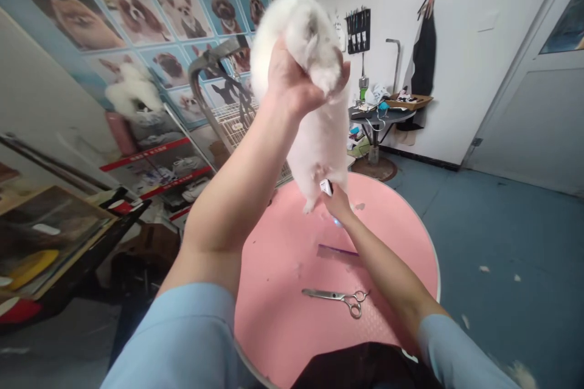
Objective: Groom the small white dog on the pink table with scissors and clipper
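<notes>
A fluffy white dog (317,134) is held upright above the round pink table (274,292), its belly toward me. My left hand (298,79) is closed around its raised front legs. A hind paw hangs down at the tabletop. In my right hand (338,202) is a small white-and-black hair clipper (325,187), its head against the dog's lower belly. Much of the clipper is hidden by my fingers. A purple-edged comb (336,250) lies near my right forearm. Closer to me, a pair of silver scissors (335,296) rests on the table.
Loose tufts of hair lie on the pink top and the blue floor (493,243). A curved grooming arm (205,82) and a wire cage (235,124) stand behind at the left. At the back, a dark table (387,117) carries a wooden tray (410,101). A shelf (159,155) is on the left.
</notes>
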A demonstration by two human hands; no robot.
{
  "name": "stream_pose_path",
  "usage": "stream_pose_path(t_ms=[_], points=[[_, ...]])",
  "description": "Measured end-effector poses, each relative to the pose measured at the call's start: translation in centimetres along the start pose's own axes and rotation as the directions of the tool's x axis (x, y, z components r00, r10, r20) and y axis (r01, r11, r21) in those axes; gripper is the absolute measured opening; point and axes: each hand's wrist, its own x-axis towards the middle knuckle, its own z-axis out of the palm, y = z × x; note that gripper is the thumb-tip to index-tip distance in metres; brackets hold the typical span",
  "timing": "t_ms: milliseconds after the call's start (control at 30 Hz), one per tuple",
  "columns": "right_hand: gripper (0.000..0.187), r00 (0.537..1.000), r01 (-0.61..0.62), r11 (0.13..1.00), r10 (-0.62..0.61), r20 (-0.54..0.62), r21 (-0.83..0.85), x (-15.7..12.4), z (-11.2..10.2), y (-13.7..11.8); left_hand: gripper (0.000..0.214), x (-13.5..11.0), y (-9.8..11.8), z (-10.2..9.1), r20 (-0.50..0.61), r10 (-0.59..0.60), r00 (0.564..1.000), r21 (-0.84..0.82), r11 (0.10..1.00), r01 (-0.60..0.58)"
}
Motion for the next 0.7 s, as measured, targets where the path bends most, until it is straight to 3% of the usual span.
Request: stream_pose_path(t_ms=[100, 200, 300, 433, 567, 700], points=[[0.043, 0.997, 0.062, 0.982, -0.067, -0.022, -0.176, 1.1, -0.5, -1.2, 0.054, 0.3, 0.1, -0.3, 0.097, -0.022, 0.995, -0.088, 0.996, 0.031], [0.037, 0.996, 0.084, 0.957, -0.081, 0.023, -0.279, 2.4, -0.3, -2.6, 0.060, 0.5, 0.3, -0.3, 0.154, -0.035, 0.987, -0.109, 0.993, 0.052], [0.034, 0.996, 0.090, 0.957, -0.084, 0.033, -0.274, 3.5, 0.1, -3.4, 0.058, 0.6, 0.4, -0.3, 0.151, -0.024, 0.988, -0.099, 0.994, 0.040], [0.044, 0.992, 0.120, 0.941, -0.098, 0.085, -0.316, 4.2, 0.1, -3.7, 0.058, 1.0, 0.5, -0.3, 0.175, -0.042, 0.984, -0.097, 0.994, 0.059], [0.051, 0.984, 0.138, 0.909, -0.081, 0.158, -0.393, 4.2, -0.1, -4.0, 0.060, 1.2, 0.7, -0.1, 0.130, -0.041, 0.991, -0.086, 0.995, 0.053], [0.050, 0.990, 0.130, 0.899, -0.090, 0.112, -0.419, 3.9, 0.2, -4.1, 0.060, 1.0, 0.8, -0.1, 0.111, -0.038, 0.993, -0.093, 0.995, 0.049]])
